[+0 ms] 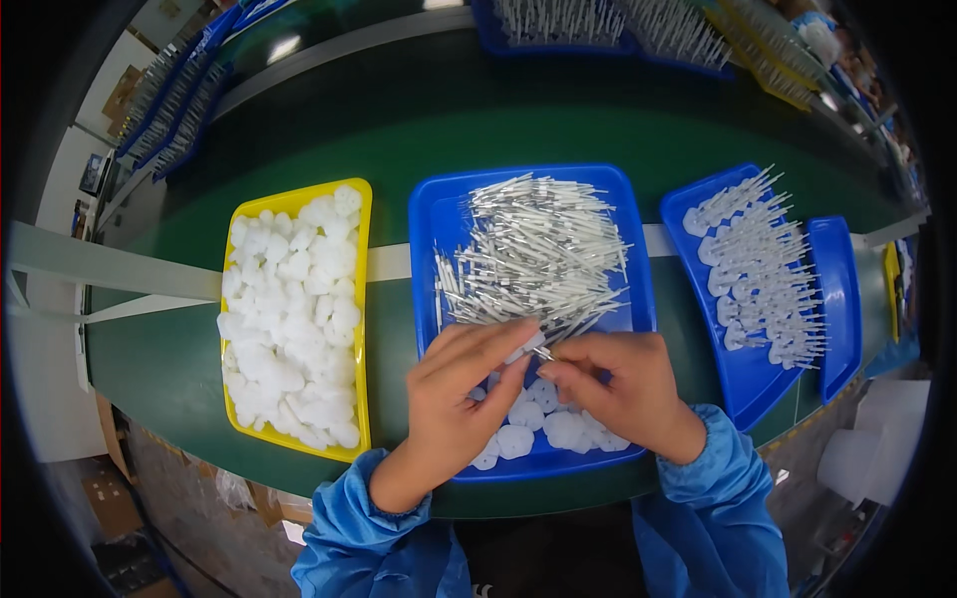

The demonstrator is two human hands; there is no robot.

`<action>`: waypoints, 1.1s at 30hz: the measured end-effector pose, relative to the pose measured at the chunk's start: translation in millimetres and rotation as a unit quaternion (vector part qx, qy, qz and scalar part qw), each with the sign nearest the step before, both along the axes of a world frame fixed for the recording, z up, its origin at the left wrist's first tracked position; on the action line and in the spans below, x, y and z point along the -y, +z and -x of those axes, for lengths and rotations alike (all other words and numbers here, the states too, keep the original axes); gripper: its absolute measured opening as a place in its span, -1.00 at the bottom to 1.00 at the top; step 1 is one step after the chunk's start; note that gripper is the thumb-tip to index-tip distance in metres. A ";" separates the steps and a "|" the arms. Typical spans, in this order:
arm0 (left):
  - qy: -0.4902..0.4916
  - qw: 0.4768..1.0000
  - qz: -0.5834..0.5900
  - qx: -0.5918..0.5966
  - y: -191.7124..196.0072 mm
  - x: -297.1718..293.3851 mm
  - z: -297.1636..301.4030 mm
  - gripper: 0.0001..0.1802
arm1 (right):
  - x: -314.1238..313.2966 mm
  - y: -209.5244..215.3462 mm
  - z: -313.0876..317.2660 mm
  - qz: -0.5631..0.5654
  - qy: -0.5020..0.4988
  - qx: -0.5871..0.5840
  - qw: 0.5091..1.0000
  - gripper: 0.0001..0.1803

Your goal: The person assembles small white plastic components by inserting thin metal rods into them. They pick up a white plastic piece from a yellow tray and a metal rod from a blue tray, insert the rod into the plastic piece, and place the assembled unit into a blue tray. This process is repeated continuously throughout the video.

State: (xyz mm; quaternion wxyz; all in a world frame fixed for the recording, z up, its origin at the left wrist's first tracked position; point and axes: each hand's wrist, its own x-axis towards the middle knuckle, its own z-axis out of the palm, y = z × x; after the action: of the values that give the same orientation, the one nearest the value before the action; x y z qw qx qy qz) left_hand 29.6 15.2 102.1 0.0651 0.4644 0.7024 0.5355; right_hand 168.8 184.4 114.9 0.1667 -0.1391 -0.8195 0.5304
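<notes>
Over the near half of a blue tray [423, 249], my two hands meet. My left hand [449, 389] is closed on a white plastic piece [522, 345], pinched between thumb and fingers. In my right hand [630, 387], a thin rod with a shiny metal end [542, 352] is pinched; its tip points at the white piece, and my fingers hide whether it sits inside. Behind my hands, a heap of white-and-silver rods [543, 249] fills the far part of the tray. Translucent white round plastic pieces [563, 429] lie below my hands in the near part.
To the left, a yellow tray [365, 299] is heaped with white plastic pieces [289, 309]. On the right, a blue tray [743, 384] holds rows of rods with white bases [763, 269], overlapping another blue tray [835, 299]. More rod-filled trays [598, 45] stand at the back.
</notes>
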 end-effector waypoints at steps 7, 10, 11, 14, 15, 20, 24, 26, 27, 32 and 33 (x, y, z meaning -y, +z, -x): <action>0.011 0.999 0.010 0.032 1.1 3.4 -12.3 -0.42 | -2.0 5.8 1.4 0.056 0.001 0.030 0.998 -0.84; 0.022 1.000 0.017 0.004 -1.5 4.3 -11.5 -0.42 | -1.5 3.7 3.6 -0.240 -0.010 -0.053 0.969 -0.83; 0.025 0.999 0.021 -0.005 -2.6 3.7 -10.2 -0.42 | -0.9 3.3 3.9 -0.350 -0.013 -0.083 0.933 -0.82; 0.034 0.999 0.042 0.003 -0.3 1.4 -10.6 -0.42 | 5.9 6.1 2.5 -0.461 -0.043 -0.070 0.884 -0.79; 0.037 0.998 0.050 0.011 2.0 0.6 -11.1 -0.42 | 6.3 5.7 3.3 -0.445 -0.045 -0.079 0.891 -0.80; 0.040 0.997 0.064 0.021 3.3 3.2 -14.7 -0.42 | -4.1 -4.5 7.6 -0.321 -0.026 -0.113 0.940 -0.82; 0.038 0.999 0.033 -0.012 -3.2 1.9 -16.3 -0.42 | -2.6 -4.8 7.1 -0.319 -0.018 -0.106 0.942 -0.82; 0.029 0.999 0.031 -0.021 -2.4 2.3 -14.0 -0.42 | -2.6 -2.5 7.4 -0.314 -0.018 -0.105 0.943 -0.82; 0.025 0.999 0.030 -0.026 -2.4 2.5 -13.2 -0.42 | -1.8 -1.0 7.1 -0.327 -0.019 -0.105 0.939 -0.82; 0.029 0.996 0.076 0.039 3.5 5.9 -17.4 -0.41 | -0.4 -0.3 5.5 -0.341 -0.013 -0.108 0.934 -0.82; 0.031 0.995 0.084 0.053 3.8 6.3 -18.2 -0.42 | -0.7 -1.6 5.1 -0.333 -0.010 -0.106 0.937 -0.82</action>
State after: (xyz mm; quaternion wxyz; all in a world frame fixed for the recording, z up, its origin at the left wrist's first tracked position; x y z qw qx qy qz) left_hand 47.8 8.9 105.9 0.1240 0.4059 0.7545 0.5005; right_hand 163.7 185.1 113.3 0.2944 -0.0274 -0.9253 0.2374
